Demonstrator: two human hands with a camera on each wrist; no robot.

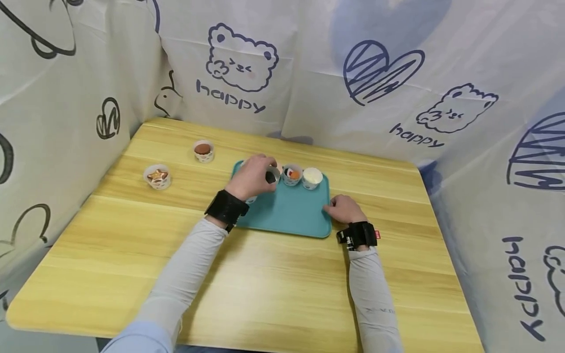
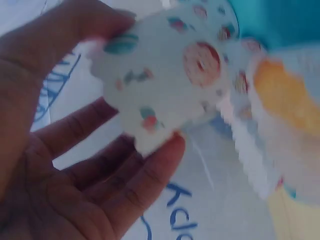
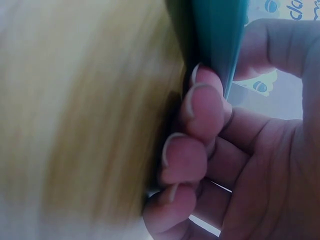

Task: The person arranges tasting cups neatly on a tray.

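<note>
My left hand (image 1: 250, 179) is over the left part of a teal tray (image 1: 291, 211), gripping a small printed paper cup (image 2: 155, 75) between thumb and fingers. Something dark shows inside that cup in the head view. On the tray's far side are a cup of mixed coloured pieces (image 1: 292, 175) and a cup with a creamy white top (image 1: 312, 178). Another cup (image 1: 251, 200) is mostly covered by my left hand. At the tray's right edge, my right hand (image 1: 346, 210) holds the rim, its thumb on one side and curled fingers (image 3: 185, 160) at the underside.
Left of the tray, a cup with a star-shaped piece (image 1: 157, 177) and a cup with a round brown piece (image 1: 203, 151) stand on the wooden table (image 1: 273, 284). Printed cloth (image 1: 309, 73) hangs behind the table and at both sides.
</note>
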